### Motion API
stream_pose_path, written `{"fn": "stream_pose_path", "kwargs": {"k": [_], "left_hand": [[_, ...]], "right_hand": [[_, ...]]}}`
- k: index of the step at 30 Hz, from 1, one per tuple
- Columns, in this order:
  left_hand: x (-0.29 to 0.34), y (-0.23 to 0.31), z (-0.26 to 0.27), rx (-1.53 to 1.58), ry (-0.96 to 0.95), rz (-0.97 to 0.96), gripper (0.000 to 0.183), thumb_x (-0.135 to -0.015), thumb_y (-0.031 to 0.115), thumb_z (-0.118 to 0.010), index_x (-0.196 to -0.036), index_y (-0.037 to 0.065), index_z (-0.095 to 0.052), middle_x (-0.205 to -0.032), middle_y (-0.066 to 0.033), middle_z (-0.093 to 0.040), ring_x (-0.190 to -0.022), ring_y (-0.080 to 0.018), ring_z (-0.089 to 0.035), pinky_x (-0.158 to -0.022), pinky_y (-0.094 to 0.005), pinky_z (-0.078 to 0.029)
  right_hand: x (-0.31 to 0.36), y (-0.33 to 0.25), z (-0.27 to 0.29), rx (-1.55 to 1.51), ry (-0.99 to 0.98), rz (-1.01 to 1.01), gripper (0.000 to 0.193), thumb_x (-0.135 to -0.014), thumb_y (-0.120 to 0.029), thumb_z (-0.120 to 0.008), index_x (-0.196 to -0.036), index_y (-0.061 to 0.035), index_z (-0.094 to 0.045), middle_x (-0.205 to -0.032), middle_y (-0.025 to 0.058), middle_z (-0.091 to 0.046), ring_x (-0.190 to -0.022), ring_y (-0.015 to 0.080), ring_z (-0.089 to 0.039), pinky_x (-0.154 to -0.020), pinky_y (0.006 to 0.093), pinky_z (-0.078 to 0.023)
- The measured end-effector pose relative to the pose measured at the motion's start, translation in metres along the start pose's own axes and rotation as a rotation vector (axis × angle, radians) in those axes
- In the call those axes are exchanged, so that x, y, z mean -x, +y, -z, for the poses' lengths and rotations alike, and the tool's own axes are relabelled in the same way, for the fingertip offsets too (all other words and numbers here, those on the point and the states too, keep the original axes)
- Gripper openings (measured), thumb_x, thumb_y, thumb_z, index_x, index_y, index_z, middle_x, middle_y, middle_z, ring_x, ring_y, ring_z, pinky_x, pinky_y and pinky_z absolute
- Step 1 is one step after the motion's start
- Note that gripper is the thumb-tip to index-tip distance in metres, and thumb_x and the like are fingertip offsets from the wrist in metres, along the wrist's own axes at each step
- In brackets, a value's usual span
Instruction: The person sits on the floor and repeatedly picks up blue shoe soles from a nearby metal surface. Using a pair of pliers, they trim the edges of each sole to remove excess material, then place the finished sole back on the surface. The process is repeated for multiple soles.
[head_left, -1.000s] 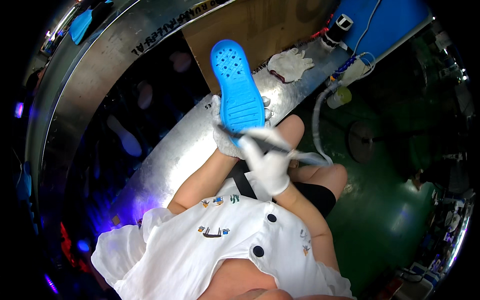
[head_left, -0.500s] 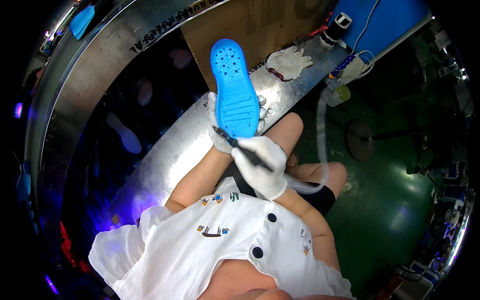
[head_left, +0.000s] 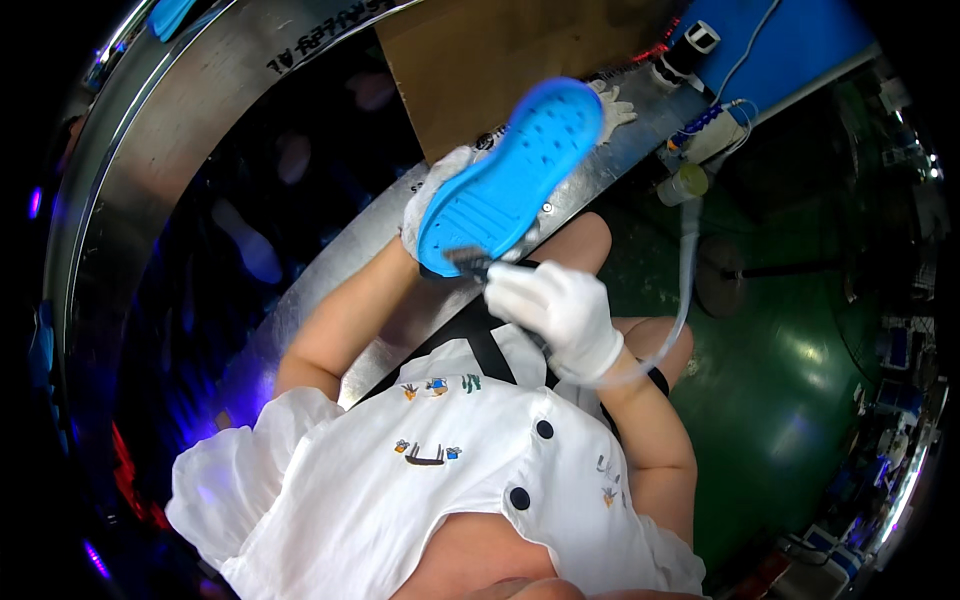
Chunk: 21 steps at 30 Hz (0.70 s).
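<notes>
A blue shoe sole (head_left: 500, 190) is held up over the metal bench edge, tilted with its toe toward the far right. My left hand (head_left: 428, 200), in a white glove, grips the sole along its left side; most of its fingers are hidden behind it. In my white-gloved right hand (head_left: 555, 312) is a black-handled brush (head_left: 475, 264), blurred by motion. Its brownish tip lies over the heel end of the sole; whether it touches cannot be made out. A translucent hose (head_left: 688, 280) runs from near my right hand up to the right.
Past the sole lies a white work glove (head_left: 617, 112) on the metal bench (head_left: 330, 265), in front of cardboard (head_left: 470, 70). Pale soles (head_left: 248, 240) lie in the dark conveyor area at left. A yellowish container (head_left: 684, 186) and a fan-like stand (head_left: 722, 275) are at right.
The sole has tilted, its toe swinging right and its heel slightly left. My left hand moved left with it. My right hand moved a little right and down, brush still at the heel.
</notes>
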<state>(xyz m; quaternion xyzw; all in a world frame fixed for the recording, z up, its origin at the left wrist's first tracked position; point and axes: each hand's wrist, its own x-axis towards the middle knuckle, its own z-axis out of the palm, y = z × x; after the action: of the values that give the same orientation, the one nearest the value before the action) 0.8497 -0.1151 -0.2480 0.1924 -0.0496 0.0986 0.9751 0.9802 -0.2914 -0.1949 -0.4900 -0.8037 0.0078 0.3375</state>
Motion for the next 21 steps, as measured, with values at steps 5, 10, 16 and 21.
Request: {"fn": "stream_pose_path", "kwargs": {"k": [5,10,16,21], "left_hand": [[-0.004,0.021,0.003,-0.415,0.231,0.079,0.073,-0.09,0.058,-0.052,-0.138,0.003,-0.042,-0.115,-0.0317,-0.057,-0.089,-0.0369,-0.067,-0.076,-0.0434,-0.058],[0.002,0.031,0.009,-0.654,0.366,0.107,0.068,-0.09,0.054,-0.054,-0.135,0.004,-0.046,-0.114,-0.0286,-0.059,-0.09,-0.0339,-0.067,-0.077,-0.0415,-0.058],[0.0,0.039,0.013,-0.835,0.422,0.128,0.061,-0.09,0.05,-0.057,-0.131,0.004,-0.051,-0.113,-0.0249,-0.062,-0.09,-0.0303,-0.068,-0.079,-0.0391,-0.058],[0.002,0.044,0.013,-0.915,0.456,0.131,0.055,-0.09,0.046,-0.059,-0.127,0.005,-0.056,-0.112,-0.0218,-0.064,-0.09,-0.0273,-0.068,-0.08,-0.0372,-0.058]], "right_hand": [[-0.012,0.005,0.002,-0.529,0.18,-0.259,0.02,-0.076,-0.009,-0.074,-0.096,-0.0083,-0.07,-0.097,0.0049,-0.07,-0.079,0.0248,-0.066,-0.07,0.0337,-0.054],[-0.024,-0.024,0.019,-0.179,-0.113,-0.144,0.02,-0.074,-0.011,-0.078,-0.092,-0.0079,-0.072,-0.095,0.0083,-0.071,-0.079,0.0254,-0.067,-0.07,0.032,-0.054],[-0.013,-0.017,0.023,-0.069,-0.063,-0.159,0.02,-0.074,-0.011,-0.077,-0.093,-0.0092,-0.071,-0.099,0.0056,-0.071,-0.074,0.0231,-0.065,-0.065,0.0309,-0.053],[-0.011,0.002,0.028,-0.204,0.11,-0.226,0.02,-0.076,-0.012,-0.075,-0.095,-0.0114,-0.071,-0.098,0.0065,-0.071,-0.071,0.0225,-0.065,-0.063,0.0315,-0.053]]}}
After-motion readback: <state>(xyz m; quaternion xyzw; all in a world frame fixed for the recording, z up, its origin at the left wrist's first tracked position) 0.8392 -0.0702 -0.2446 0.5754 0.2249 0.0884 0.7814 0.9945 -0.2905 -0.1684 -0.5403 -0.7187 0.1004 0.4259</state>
